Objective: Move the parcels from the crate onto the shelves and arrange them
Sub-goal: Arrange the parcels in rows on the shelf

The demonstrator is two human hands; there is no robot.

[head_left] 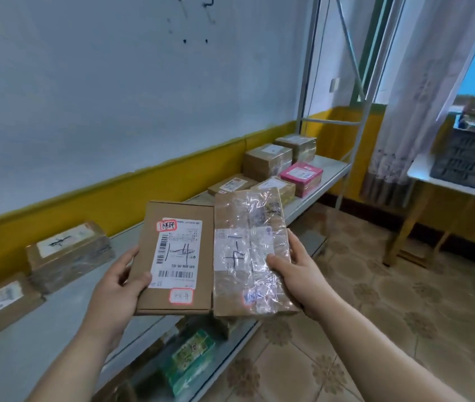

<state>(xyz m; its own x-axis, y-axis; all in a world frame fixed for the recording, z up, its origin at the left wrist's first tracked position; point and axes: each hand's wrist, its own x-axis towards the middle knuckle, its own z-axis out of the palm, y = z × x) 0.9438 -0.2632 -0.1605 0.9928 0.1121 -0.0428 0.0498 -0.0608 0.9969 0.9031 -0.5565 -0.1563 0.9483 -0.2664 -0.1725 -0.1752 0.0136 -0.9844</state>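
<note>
Head view: both parcels hang over the shelf's (56, 314) front edge, touching side by side, long axes pointing away from the person. Left hand (117, 282) grips the box (178, 256), thumb on its face; right hand (297, 274) grips the wrapped parcel (248, 250) likewise. Bare shelf lies just below and left of the box, so the left hand looks nearer for setting down. The crate (468, 163) sits on a bench (422, 172) beyond the shelf's far end.

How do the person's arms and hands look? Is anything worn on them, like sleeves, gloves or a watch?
The left hand and right hand are bare: no gloves, no rings on the fingers that show. The left forearm and right forearm are bare too, with no sleeve, watch or bracelet down to the frame's edge.
</note>
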